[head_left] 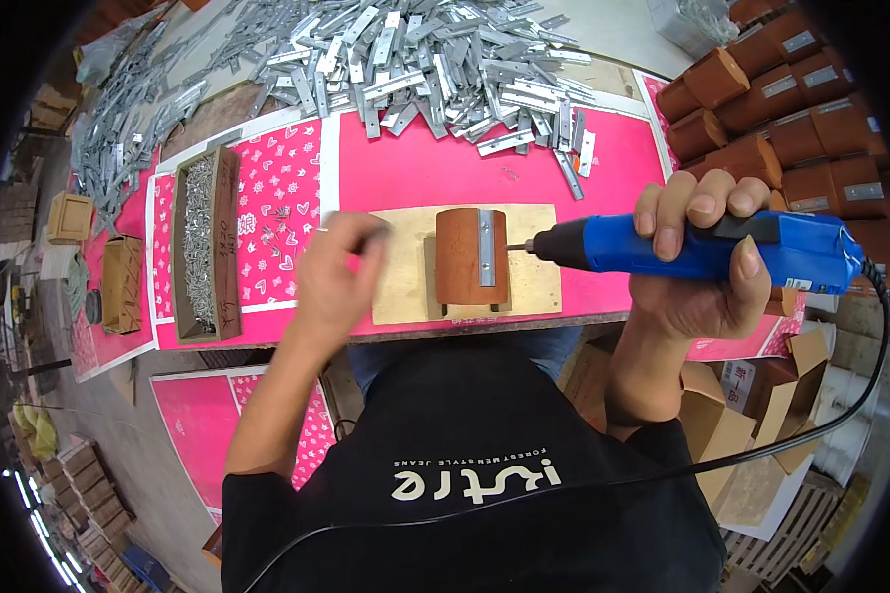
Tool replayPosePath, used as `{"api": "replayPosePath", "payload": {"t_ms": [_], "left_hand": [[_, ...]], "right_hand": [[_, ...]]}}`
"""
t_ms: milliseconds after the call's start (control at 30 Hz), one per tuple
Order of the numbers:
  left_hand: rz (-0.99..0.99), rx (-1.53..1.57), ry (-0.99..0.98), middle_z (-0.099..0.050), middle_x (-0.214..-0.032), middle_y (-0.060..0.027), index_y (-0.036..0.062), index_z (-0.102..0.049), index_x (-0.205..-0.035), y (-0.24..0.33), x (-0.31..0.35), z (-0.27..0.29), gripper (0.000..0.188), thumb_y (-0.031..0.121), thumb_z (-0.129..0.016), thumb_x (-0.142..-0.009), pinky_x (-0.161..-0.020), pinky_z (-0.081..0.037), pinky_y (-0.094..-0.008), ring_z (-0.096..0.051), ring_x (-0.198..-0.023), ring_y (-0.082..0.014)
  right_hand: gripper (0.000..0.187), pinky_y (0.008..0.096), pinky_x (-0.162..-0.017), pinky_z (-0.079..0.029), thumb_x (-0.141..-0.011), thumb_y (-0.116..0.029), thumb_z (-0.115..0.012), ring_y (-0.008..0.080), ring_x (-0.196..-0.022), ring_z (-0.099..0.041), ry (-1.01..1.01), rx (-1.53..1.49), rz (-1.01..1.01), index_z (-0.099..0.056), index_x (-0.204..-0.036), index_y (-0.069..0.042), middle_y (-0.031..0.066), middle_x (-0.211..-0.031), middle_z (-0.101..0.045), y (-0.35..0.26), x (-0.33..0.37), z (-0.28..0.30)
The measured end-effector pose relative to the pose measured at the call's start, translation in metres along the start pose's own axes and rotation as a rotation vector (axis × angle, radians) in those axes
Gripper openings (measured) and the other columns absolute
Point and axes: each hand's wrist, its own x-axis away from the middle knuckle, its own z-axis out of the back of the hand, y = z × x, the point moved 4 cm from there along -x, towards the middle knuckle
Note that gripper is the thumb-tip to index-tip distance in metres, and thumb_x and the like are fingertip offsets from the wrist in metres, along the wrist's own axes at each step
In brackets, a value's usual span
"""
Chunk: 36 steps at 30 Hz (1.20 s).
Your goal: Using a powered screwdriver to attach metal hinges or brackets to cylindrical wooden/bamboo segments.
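My right hand [707, 237] grips a blue electric screwdriver [603, 244] with a black nose and a cord. Its thin bit points left, close to the right side of a reddish-brown curved wooden block [457, 257]. Along that block runs a silver metal strip [487, 247] with holes. The block rests on a wooden fixture over a pale wooden board [534, 287]. To the left of the block, my left hand [336, 267] hovers over the board's left edge. Motion smears its fingers, so I cannot tell whether they hold anything.
A long wooden box [229, 247] of small screws stands at the left, with several screws loose beside it. Metal strips [396, 64] lie heaped at the back. Brown wooden blocks [811, 128] are stacked at the right. The black cord [761, 450] crosses in front of me above cardboard boxes [712, 420].
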Motion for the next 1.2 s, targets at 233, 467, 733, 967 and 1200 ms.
{"api": "replayPosePath", "payload": {"t_ms": [233, 467, 733, 967, 1200], "left_hand": [[-0.354, 0.171, -0.114, -0.061, -0.082, -0.011, 0.0007, -0.06, -0.091, 0.05, 0.008, -0.054, 0.02, -0.01, -0.066, -0.075, -0.066, -0.047, -0.0313, -0.06, -0.076, -0.0237], [-0.295, 0.216, -0.074, -0.059, -0.08, -0.0118, 0.0009, -0.058, -0.091, 0.048, 0.009, -0.06, 0.022, -0.011, -0.064, -0.074, -0.063, -0.045, -0.0337, -0.058, -0.074, -0.0259], [-0.291, 0.209, -0.063, -0.061, -0.083, -0.0118, 0.0009, -0.058, -0.093, 0.05, 0.01, -0.061, 0.023, -0.012, -0.064, -0.075, -0.062, -0.046, -0.0295, -0.059, -0.074, -0.0215], [-0.294, 0.232, -0.074, -0.059, -0.084, -0.0116, 0.0006, -0.06, -0.094, 0.054, 0.01, -0.062, 0.023, -0.011, -0.065, -0.075, -0.053, -0.044, -0.0263, -0.058, -0.068, -0.0177], [-0.38, 0.113, -0.002, -0.059, -0.078, -0.012, 0.0002, -0.063, -0.1, 0.056, 0.009, -0.067, 0.028, -0.005, -0.071, -0.074, -0.053, -0.045, -0.0299, -0.058, -0.068, -0.0212]], "right_hand": [[0.028, 0.0411, -0.068, -0.051, -0.083, -0.016, -0.052, 0.0224, -0.065, -0.061, -0.014, -0.118, -0.069, -0.048, -0.108, -0.003, 0.0181, -0.094, -0.062, 0.009, -0.004, -0.006], [0.027, 0.0411, -0.068, -0.051, -0.083, -0.015, -0.052, 0.0222, -0.064, -0.061, -0.011, -0.12, -0.08, -0.048, -0.107, -0.002, 0.0194, -0.094, -0.062, 0.008, -0.004, -0.004], [0.027, 0.0407, -0.067, -0.051, -0.083, -0.015, -0.052, 0.0217, -0.062, -0.06, 0.005, -0.117, -0.113, -0.047, -0.107, -0.002, 0.0196, -0.094, -0.063, 0.013, -0.004, -0.002], [0.027, 0.0396, -0.065, -0.052, -0.085, -0.012, -0.054, 0.022, -0.062, -0.06, 0.018, -0.084, -0.133, -0.046, -0.108, -0.001, 0.0216, -0.091, -0.062, 0.018, -0.005, -0.003], [0.027, 0.0322, -0.064, -0.052, -0.083, -0.004, -0.057, 0.0182, -0.064, -0.058, -0.027, 0.026, -0.175, -0.045, -0.107, 0.0, 0.0231, -0.089, -0.061, 0.023, 0.002, -0.018]]}}
